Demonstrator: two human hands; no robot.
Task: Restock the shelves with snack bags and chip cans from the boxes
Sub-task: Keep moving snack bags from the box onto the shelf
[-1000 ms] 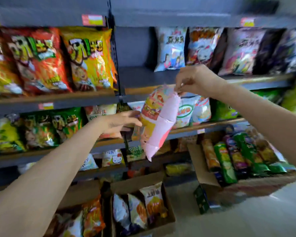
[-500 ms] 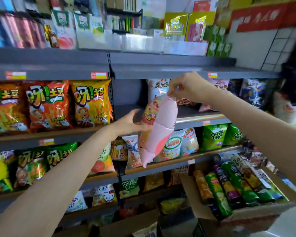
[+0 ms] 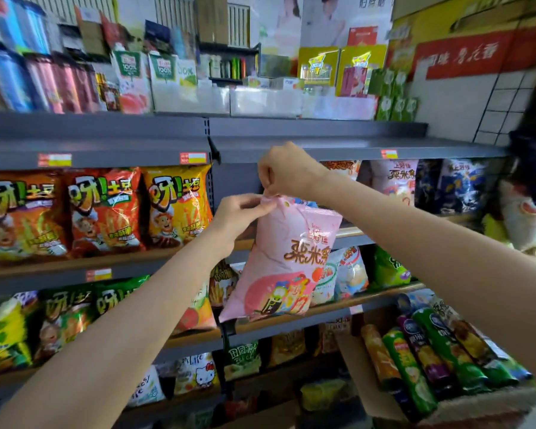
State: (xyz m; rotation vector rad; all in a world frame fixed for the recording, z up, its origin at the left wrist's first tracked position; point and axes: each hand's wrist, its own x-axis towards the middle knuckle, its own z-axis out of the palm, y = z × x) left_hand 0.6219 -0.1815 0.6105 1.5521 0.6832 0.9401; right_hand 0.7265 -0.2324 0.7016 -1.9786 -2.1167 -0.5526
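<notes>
Chip cans (image 3: pixel 427 363) lie boxed nearest, lower right. Beyond, the left hand (image 3: pixel 239 212) has climbed from the pink snack bag (image 3: pixel 288 258)'s side to pinch its top seam beside the right hand (image 3: pixel 287 173), likewise pinching; it now faces outward before the upper shelf (image 3: pixel 350 232)'s gap, probably ready for placing.

From my remote feed, juice cartons (image 3: pixel 132 76) and yellow boxes (image 3: pixel 318 67) crowding the top ledge, red banner (image 3: pixel 468 54) on the white tiled wall (image 3: pixel 446 109), price tags (image 3: pixel 193 157) along grey edging
</notes>
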